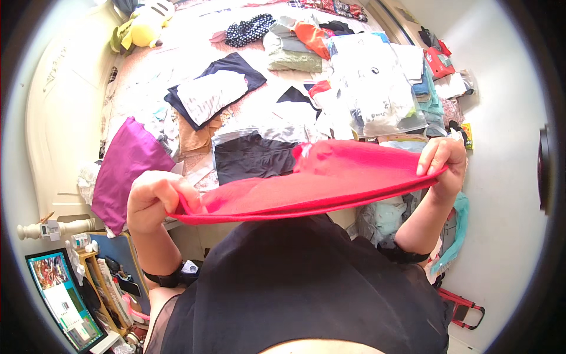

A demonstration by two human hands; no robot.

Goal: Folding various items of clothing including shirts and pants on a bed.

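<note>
A bright red cloth garment point(309, 181) is stretched out in front of my chest, its doubled lower edge running between both hands. My left hand point(161, 197) grips its left corner. The right corner is pinched by my right hand point(444, 161), thumb underneath and fingers on top. A small white label shows near the far edge of the red cloth. Just beyond it on the bed lies folded black clothing point(254, 155) in a clear bag. Past my left hand rests a purple fabric piece point(130, 172). What the garment is, I cannot tell.
Folded clothes point(212, 95) and a clear-bagged white pile point(376, 84) cover the bed. A yellow plush toy point(146, 26) sits at the far left. A lit monitor point(66, 301) stands at lower left. To the right is a white wall point(499, 177), with a red metal frame point(462, 307) below.
</note>
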